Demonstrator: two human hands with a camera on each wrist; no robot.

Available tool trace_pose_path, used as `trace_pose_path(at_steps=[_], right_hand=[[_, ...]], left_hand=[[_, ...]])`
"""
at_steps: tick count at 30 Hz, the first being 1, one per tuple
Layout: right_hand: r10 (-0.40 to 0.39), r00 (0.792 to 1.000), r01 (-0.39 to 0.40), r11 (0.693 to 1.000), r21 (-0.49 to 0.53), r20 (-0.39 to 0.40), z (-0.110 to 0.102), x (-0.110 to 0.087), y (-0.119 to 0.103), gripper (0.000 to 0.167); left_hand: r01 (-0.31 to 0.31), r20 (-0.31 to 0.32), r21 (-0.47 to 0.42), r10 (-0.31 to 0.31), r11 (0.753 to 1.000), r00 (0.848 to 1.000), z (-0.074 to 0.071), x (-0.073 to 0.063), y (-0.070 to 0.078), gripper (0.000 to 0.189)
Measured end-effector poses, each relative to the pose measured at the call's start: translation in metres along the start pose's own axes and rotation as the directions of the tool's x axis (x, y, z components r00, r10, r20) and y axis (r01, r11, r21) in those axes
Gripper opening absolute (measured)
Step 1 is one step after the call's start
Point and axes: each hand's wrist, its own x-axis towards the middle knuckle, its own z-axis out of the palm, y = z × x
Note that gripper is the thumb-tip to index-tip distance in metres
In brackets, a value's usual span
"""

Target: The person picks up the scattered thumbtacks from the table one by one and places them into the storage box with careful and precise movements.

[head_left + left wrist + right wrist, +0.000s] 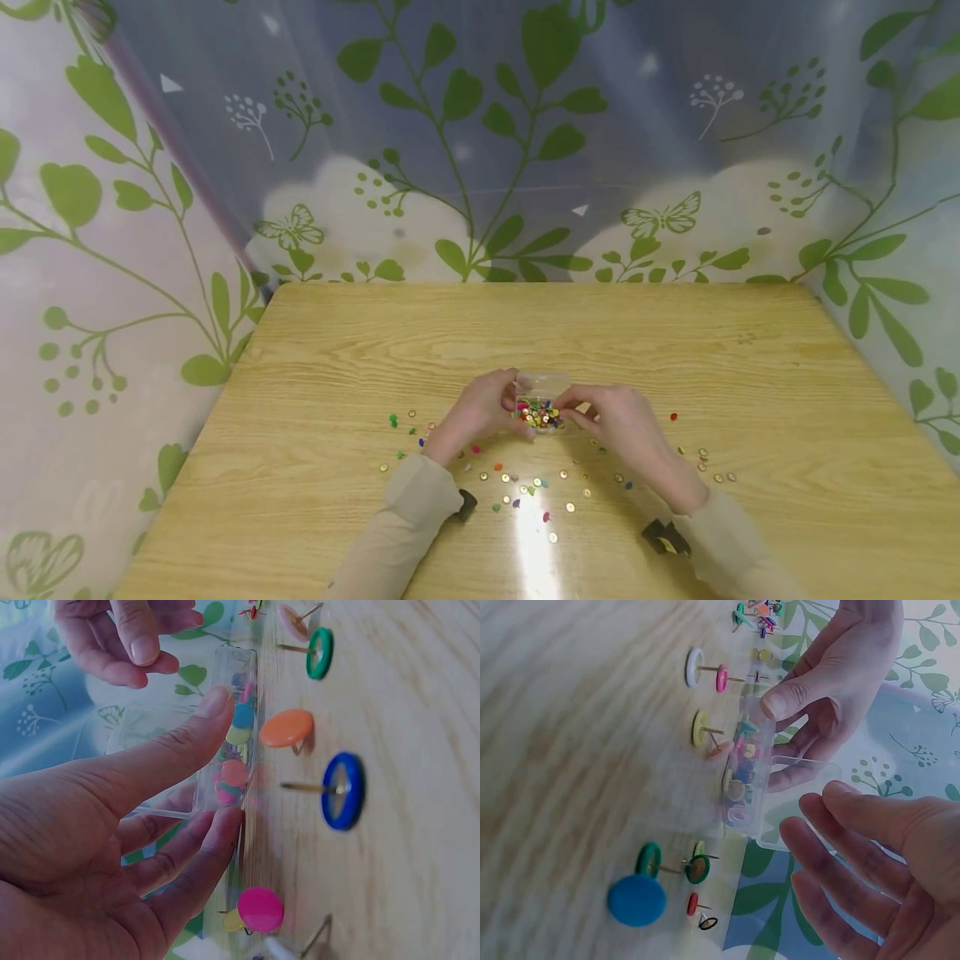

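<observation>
A small clear plastic box (542, 425) with its lid (543, 384) raised stands on the table, filled with colourful thumbtacks (536, 412). My left hand (480, 408) grips the box at its left end, the thumb (214, 705) on the near side and fingers around the far side. At the box's right end is my right hand (618, 417), its fingers loosely bent. In the right wrist view, no tack shows between the right thumb and fingers (810, 844). Loose thumbtacks lie around the box, among them an orange one (286, 728) and a blue one (636, 900).
The wooden table (360, 333) carries scattered tacks left, right and in front of the box, some with points up. A red tack (673, 417) lies beyond the right hand. A leaf-patterned curtain (480, 150) hangs behind the table and along both sides.
</observation>
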Motion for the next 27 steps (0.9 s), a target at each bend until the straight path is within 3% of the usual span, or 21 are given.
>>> trace_pose_path(at_steps=[5,10,23,27], right_hand=[[-0.003,1.000,0.003,1.000,-0.007,-0.012,0.000,-0.004,0.002,0.009],[0.043,0.999,-0.043,0.999,-0.010,-0.001,-0.005,-0.009,0.006,0.008],[0.158,0.983,-0.170,0.977,-0.127,-0.096,-0.058,-0.048,0.056,0.009],[0.211,0.976,-0.216,0.968,-0.130,-0.058,-0.070,-0.063,0.070,0.011]], left_hand=[[-0.019,-0.006,0.002,0.019,1.000,1.000,0.000,0.000,-0.001,0.068],[-0.012,-0.005,-0.008,0.012,1.000,1.000,0.000,0.000,0.000,0.067],[0.016,0.006,-0.037,-0.016,0.999,1.000,0.001,-0.002,0.001,0.068],[0.029,0.010,-0.042,-0.029,0.999,1.000,0.001,-0.001,0.002,0.068]])
